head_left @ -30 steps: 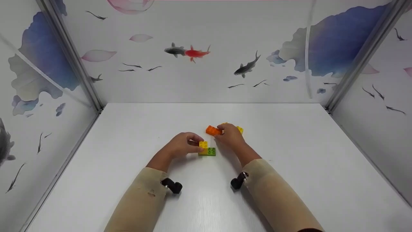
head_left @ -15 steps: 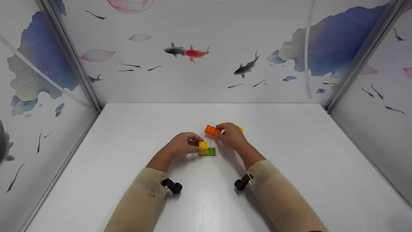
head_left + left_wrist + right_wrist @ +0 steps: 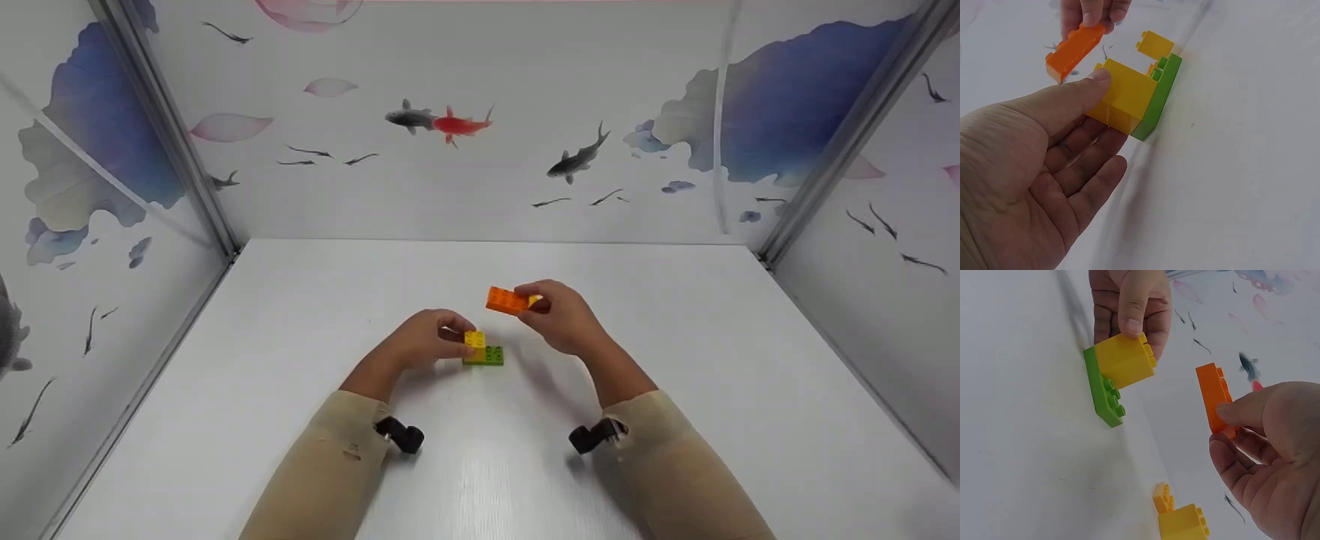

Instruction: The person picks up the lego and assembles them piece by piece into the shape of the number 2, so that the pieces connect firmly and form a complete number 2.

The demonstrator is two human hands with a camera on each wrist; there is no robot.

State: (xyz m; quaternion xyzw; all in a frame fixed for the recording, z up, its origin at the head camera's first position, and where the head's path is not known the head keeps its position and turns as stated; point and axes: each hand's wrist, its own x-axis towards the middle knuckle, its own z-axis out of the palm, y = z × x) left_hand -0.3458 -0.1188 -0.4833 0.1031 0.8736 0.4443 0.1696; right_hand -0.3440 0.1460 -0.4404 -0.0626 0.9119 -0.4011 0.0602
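Note:
My left hand (image 3: 429, 339) pinches a yellow toy building brick (image 3: 1123, 93) between thumb and fingers. That yellow brick stands on one end of a flat green brick (image 3: 1098, 391), whose bare studs (image 3: 493, 352) show at the other end. The green brick rests on the white table. Up in the air to the right, my right hand (image 3: 561, 315) pinches one end of an orange brick (image 3: 507, 300), its studs facing up. The orange brick is apart from the yellow and green bricks. In the right wrist view, thumb and fingertips cover its lower end.
Behind the right hand lie another yellow brick (image 3: 1182, 523) and a smaller yellow-orange brick (image 3: 1163, 498), mostly hidden in the head view. The white table (image 3: 300, 450) meets a patterned back wall (image 3: 480, 195), with side panels to left and right.
My right hand has lifted the orange brick off the table and drawn back to the right with it. The left hand keeps its place on the yellow brick.

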